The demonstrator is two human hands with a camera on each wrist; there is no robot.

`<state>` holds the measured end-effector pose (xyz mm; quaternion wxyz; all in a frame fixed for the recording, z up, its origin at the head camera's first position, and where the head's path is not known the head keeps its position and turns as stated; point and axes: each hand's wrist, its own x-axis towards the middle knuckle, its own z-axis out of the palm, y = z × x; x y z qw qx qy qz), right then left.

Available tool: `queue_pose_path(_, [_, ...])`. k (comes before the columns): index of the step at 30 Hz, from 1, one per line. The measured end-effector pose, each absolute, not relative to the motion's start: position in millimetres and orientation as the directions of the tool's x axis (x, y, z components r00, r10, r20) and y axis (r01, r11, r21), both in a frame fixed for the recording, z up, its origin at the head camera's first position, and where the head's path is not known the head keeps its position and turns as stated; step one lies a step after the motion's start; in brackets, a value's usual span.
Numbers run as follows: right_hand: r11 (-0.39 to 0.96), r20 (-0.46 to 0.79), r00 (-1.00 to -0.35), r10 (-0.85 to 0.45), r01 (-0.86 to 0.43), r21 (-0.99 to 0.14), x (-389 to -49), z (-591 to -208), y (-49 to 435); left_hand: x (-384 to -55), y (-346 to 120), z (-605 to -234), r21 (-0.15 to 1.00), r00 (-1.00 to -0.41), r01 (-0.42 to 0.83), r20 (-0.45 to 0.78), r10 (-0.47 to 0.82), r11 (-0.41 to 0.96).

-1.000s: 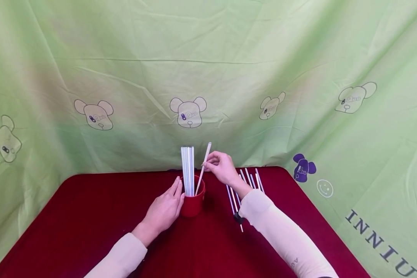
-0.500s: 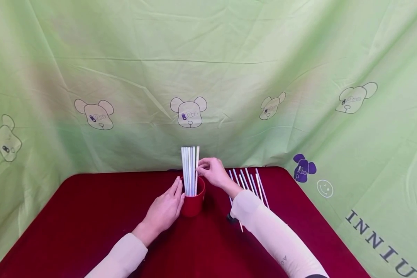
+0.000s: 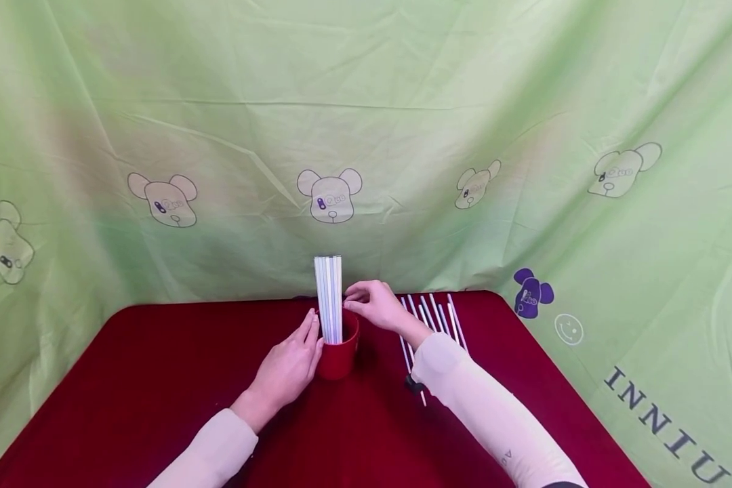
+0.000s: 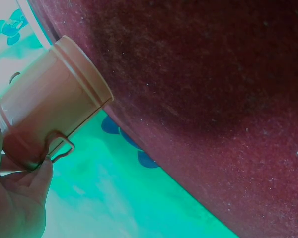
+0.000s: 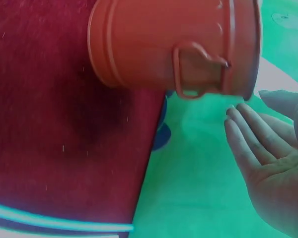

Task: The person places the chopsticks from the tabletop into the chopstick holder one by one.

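Observation:
A red bucket (image 3: 337, 362) with small looped handles stands near the middle of the table. Several white and pale blue straws (image 3: 329, 298) stand upright in it, bunched toward its left side. My left hand (image 3: 285, 366) rests against the bucket's left side with straight fingers; the left wrist view shows its fingertips by a handle (image 4: 62, 146). Just right of the straws, above the rim, is my right hand (image 3: 378, 305). In the right wrist view its fingers (image 5: 260, 134) are stretched out beside the bucket, and no straw shows between them.
More straws (image 3: 440, 317) lie side by side on the dark red tabletop (image 3: 177, 379) to the right, partly under the right forearm. A black wrist strap piece (image 3: 413, 384) hangs by the right cuff. Behind the table hangs a green curtain (image 3: 250, 135) with bear prints.
My right hand has brought a straw upright into the bucket beside the others and let it go. The bunch has shifted slightly left. My left hand has stayed on the bucket.

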<state>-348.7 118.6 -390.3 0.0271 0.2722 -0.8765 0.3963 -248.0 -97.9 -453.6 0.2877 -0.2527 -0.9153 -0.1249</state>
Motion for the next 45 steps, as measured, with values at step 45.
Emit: queue_pose_path(45, [0.903,0.163,-0.966,-0.2,-0.247,-0.351,-401.4,-448.3,330.5,-248.3,-99.4,-452.7,0.11,-0.731,0.532,0.56,0.39,0.84])
